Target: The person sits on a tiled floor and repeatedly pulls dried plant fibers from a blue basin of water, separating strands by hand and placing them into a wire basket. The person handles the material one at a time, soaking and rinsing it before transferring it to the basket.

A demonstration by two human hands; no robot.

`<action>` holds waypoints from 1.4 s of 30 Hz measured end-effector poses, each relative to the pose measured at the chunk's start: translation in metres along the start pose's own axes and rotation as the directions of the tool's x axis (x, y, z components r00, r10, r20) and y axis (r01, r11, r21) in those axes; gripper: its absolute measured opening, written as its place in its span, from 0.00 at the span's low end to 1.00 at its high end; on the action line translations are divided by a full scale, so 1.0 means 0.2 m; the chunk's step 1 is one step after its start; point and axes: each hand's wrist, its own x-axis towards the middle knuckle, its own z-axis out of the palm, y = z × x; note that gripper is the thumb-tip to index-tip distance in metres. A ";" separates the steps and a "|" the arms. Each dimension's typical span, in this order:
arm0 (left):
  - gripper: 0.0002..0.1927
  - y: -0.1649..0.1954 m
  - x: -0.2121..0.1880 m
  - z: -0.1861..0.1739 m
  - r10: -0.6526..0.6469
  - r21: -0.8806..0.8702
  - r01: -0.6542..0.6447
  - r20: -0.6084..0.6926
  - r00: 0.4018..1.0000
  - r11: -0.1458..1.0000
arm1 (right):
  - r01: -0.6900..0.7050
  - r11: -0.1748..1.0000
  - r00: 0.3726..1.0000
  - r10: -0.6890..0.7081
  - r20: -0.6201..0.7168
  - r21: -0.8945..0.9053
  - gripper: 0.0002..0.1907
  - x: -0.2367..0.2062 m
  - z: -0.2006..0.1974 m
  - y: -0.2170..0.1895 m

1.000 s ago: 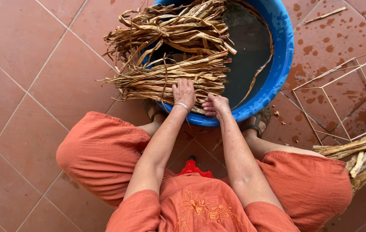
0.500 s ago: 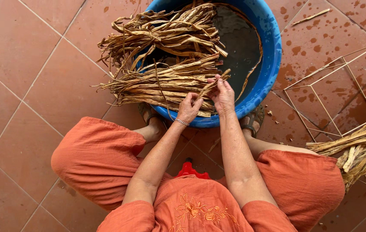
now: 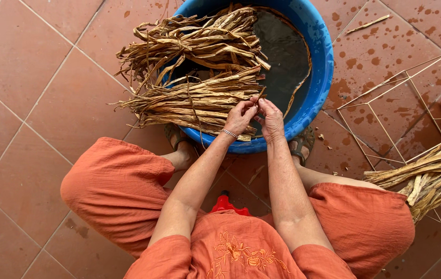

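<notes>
Wet tiled floor [image 3: 29, 103], wire frame [image 3: 401, 108] beside blue basin [image 3: 320, 67], loose stalks [image 3: 427, 175]

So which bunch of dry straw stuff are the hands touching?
The lower bundle lying across the blue tub rim. Both hands, left and right, pinch its end. The upper bundle and the floor bundle are untouched.

One blue basin [image 3: 320, 77], two wire frames [image 3: 401, 108], three dried-leaf bundles [image 3: 200, 101].
</notes>
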 end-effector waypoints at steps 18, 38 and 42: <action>0.17 0.04 -0.01 0.07 -0.058 0.421 0.035 0.043 0.997 0.906 | -0.096 0.983 0.979 0.122 0.165 -0.157 0.16 0.03 -0.16 -0.07; 0.18 0.19 -0.13 0.26 -0.116 0.469 -0.033 0.285 0.951 0.883 | 0.018 0.886 0.931 0.154 -0.330 0.464 0.13 0.31 -0.33 -0.42; 0.18 0.21 -0.17 0.19 -0.016 0.511 -0.142 0.293 0.956 0.848 | 0.129 0.946 0.859 0.044 -0.510 0.298 0.07 0.34 -0.39 -0.56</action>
